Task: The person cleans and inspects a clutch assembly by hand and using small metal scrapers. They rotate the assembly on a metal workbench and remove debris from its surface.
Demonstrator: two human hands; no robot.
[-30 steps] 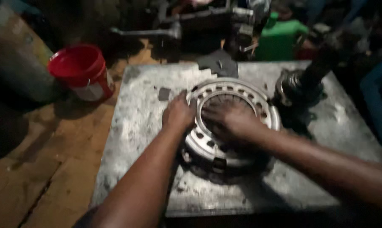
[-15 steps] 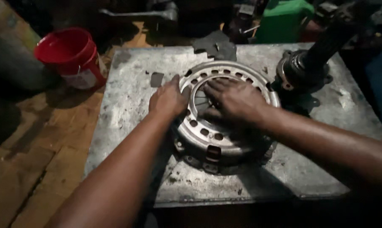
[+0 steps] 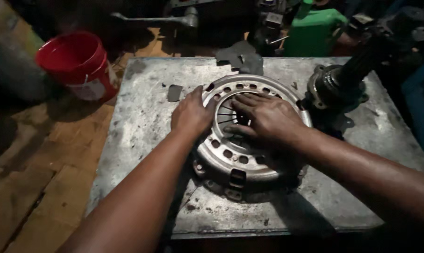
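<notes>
Since a moment ago your left hand (image 3: 191,114) stays flat on the rim of the clutch cover (image 3: 249,136) in the middle of the metal plate (image 3: 141,117), your right hand (image 3: 266,118) has spread open-fingered over its centre springs, so you hold it steady, gripping nothing.

We find bare metal tabletop (image 3: 141,117) left of the clutch cover (image 3: 230,157); a shaft assembly (image 3: 343,82) crowds its right, a red bucket (image 3: 78,65) stands far left.

Showing dull grey metal on pressure plate (image 3: 230,154), scuffed matt steel on worktop (image 3: 141,117), glossy red plastic on bucket (image 3: 78,65) far left.
</notes>
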